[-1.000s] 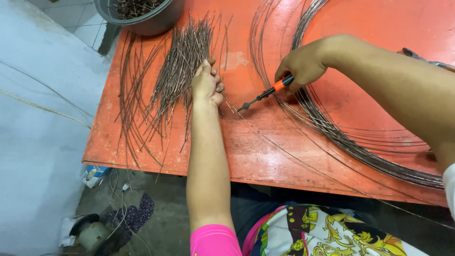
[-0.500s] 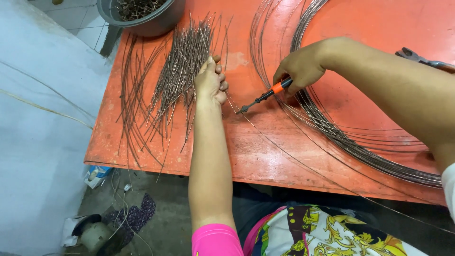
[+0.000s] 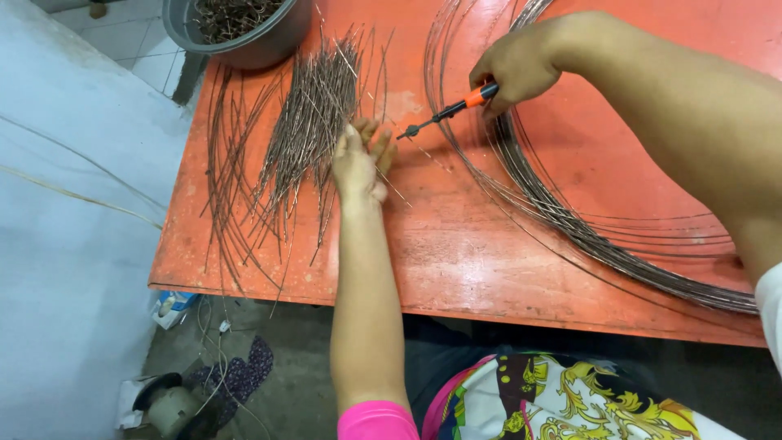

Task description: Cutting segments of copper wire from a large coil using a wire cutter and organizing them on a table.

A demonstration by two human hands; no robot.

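Orange-handled cutter (image 3: 456, 107), thin straight wires (image 3: 305, 130)

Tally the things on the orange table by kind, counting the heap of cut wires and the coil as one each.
Heap of cut wires: 1
Wire coil: 1
Orange-handled tool, in the right hand: 1
Grey bowl: 1
Total: 4
The left hand rests flat beside the heap.

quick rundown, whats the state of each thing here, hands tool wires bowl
left hand: flat on the table, fingers spread beside the cut wires
right hand: closed around the tool handle
orange-handled tool: held tilted, tip low over the table
cut wires: loose pile, fanned out
wire coil: lying flat, loops spread
grey bowl: upright, holding wire scraps
orange table: worn, scuffed paint
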